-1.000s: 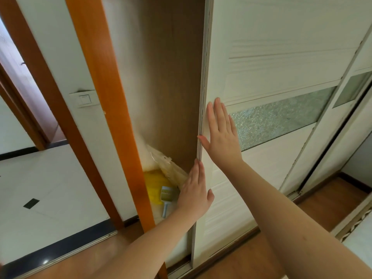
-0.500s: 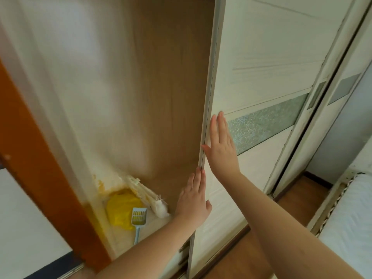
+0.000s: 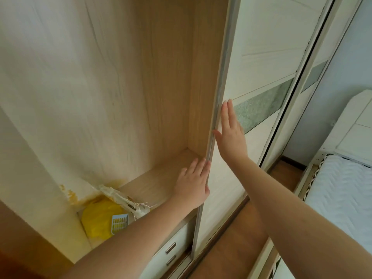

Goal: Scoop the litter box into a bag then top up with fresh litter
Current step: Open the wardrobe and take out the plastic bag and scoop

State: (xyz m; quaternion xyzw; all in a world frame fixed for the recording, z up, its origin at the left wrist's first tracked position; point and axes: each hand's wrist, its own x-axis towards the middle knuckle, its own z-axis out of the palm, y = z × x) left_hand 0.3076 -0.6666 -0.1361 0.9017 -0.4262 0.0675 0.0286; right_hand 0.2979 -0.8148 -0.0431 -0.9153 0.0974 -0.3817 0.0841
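Note:
A white sliding wardrobe door [image 3: 257,63] stands partly slid to the right. My right hand [image 3: 230,131] lies flat on its face near the left edge, fingers straight. My left hand [image 3: 193,183] presses with straight fingers against the door's edge lower down. Inside the wardrobe, on the wooden shelf [image 3: 161,178], sit a yellow plastic bag [image 3: 98,217], a pale blue slotted litter scoop [image 3: 119,222] leaning on it, and a whitish woven sack [image 3: 120,198] lying behind them. No litter box is in view.
Two drawers with metal handles [image 3: 171,253] sit under the shelf. A second sliding door [image 3: 310,77] stands to the right. A bed with a white quilted mattress [image 3: 340,198] fills the right side, with brown wooden floor [image 3: 235,244] between it and the wardrobe.
The door has slid further right under both hands, widening the opening and showing the shelf. The view has swung right; the orange door frame has left the picture.

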